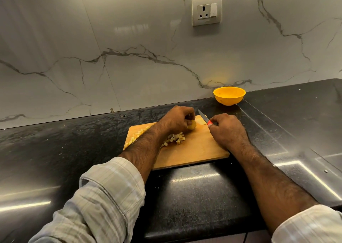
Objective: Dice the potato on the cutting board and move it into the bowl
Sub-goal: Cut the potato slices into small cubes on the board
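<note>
On cutting board (194, 150): pale potato (192, 125) chunk, left fingers (187, 116) gripping | right fingers (215, 121) clasp knife (203, 117)

Single head-worn wide view, looking forward and down, close over the cutting board (187, 150), wall at twelve o'clock.

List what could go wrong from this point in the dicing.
The left hand grips a small potato piece close to the knife in the right hand; fingertips could get nicked. Diced pieces could spill on the way to the distant yellow bowl.
</note>
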A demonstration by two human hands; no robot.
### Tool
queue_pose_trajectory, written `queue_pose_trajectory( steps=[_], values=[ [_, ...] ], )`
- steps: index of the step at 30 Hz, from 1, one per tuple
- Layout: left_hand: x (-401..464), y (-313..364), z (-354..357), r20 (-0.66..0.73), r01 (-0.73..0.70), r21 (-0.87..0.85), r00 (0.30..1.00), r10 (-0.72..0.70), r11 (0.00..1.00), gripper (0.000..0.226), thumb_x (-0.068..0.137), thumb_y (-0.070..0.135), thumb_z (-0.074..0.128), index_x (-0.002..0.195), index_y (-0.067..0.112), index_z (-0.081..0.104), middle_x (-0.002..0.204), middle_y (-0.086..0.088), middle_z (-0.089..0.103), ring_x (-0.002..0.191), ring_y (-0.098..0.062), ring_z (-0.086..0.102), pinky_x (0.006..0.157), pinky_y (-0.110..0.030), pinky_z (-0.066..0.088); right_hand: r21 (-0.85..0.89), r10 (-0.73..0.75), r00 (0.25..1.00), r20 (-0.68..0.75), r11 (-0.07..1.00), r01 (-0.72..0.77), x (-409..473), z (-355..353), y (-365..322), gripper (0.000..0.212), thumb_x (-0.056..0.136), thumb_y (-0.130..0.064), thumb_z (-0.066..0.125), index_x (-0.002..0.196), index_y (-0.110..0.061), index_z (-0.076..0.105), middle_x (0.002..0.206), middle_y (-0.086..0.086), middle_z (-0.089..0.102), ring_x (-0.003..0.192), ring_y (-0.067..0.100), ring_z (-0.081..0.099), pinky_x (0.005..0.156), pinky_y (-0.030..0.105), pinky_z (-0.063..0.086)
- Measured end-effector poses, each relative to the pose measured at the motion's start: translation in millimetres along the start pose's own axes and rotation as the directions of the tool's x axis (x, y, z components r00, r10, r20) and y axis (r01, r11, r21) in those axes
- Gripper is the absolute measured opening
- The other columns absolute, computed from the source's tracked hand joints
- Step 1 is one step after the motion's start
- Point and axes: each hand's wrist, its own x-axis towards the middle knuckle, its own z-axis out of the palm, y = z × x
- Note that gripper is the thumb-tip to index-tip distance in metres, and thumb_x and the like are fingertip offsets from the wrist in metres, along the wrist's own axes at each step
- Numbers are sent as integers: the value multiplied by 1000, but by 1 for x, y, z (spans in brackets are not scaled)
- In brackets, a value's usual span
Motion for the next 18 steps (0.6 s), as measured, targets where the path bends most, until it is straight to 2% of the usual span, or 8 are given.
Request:
queue_pose_trajectory(
  steps=[3,7,11,15,18],
  values=[
    [1,-2,0,-21,18,-24,1000,-18,1000,23,96,5,70,111,22,66,115,1,66,108,-18,63,97,-39,58,-5,1,1000,5,1000,-1,0,0,1,36,100,-38,63,129,-19,72,116,3,73,92,14,57,80,34,54],
    [0,2,1,76,2,-29,997,0,1000,21,99,7,65,112,23,60,113,1,63,104,-17,61,89,-32,56,-6,8,1000,20,1000,-8,0,0,0,33,100,-37,63,127,-20,73,115,3,73,92,14,57,77,32,52],
    [-2,4,-4,149,-40,2,988,39,999,22,96,8,69,111,23,65,113,3,64,106,-16,62,85,-29,55,-12,15,999,31,1000,-14,0,-1,-1,31,100,-36,62,124,-19,74,112,4,73,91,15,58,77,33,52],
    [-5,4,-11,233,0,-9,972,2,1000,17,91,27,81,108,24,76,115,10,66,107,-9,64,87,-29,56,-5,15,1000,24,1000,-15,-1,-4,-1,33,100,-36,64,126,-19,73,118,4,73,93,14,57,78,32,53],
    [-7,4,-9,174,55,28,983,-59,998,22,86,40,85,101,25,80,110,11,67,107,-11,63,93,-37,56,10,-24,996,90,1000,24,-4,-5,-5,33,98,-38,65,128,-25,73,120,2,71,99,14,61,82,37,59]
  ],
)
